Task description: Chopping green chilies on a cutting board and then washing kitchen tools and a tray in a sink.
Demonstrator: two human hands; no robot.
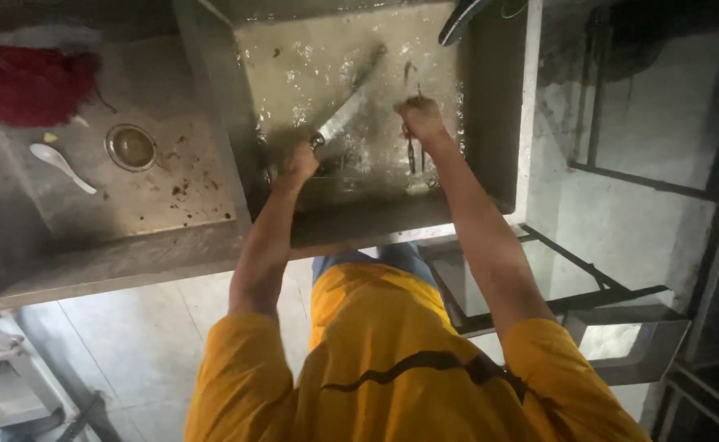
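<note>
Both my hands reach down into a deep steel sink basin [490,123] with wet, soapy walls. My left hand [298,162] grips the dark handle of a large kitchen knife [345,115], whose long blade points up and to the right across the basin floor. My right hand [419,119] is closed around thin dark utensils [412,151] that hang downward from the fist. The two hands are apart, about a hand's width between them. I wear a yellow top with short sleeves.
A shallower left basin [171,196] holds a round drain [131,146], a white spoon [62,166], food scraps and a red cloth [32,84]. A dark tap spout [460,20] overhangs the deep basin. A black metal rack [588,286] stands right; tiled floor below.
</note>
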